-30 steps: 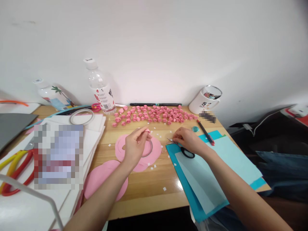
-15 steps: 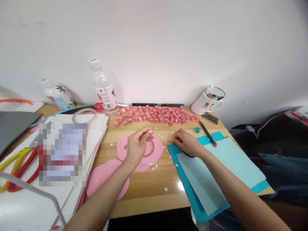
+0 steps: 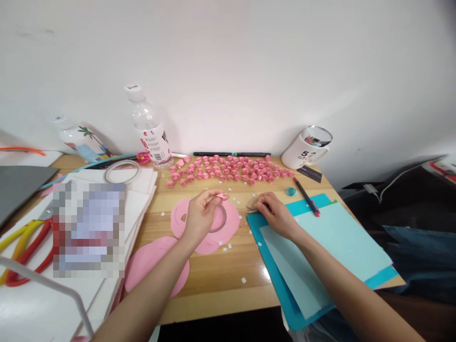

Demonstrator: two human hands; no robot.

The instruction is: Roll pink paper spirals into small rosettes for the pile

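Left hand (image 3: 200, 211): palm-in above pink paper discs (image 3: 232, 221), thumb and fingers pinched together on a pink paper piece (image 3: 223, 196), which projects rightward from the fingertips. Right hand (image 3: 276, 214): curled around scissors (image 3: 251, 211), blades leftward. Mug (image 3: 296, 151): "5" legible. Bottle label (image 3: 152, 143): lettering too small.

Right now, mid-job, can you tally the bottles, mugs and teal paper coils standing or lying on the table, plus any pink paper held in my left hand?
Bottles: 2, the clear bottle and the palm-tree bottle
Mugs: 1, the white mug
Teal coils: 1, the teal coil
Pink paper piece in the left hand: 1
Total: 5
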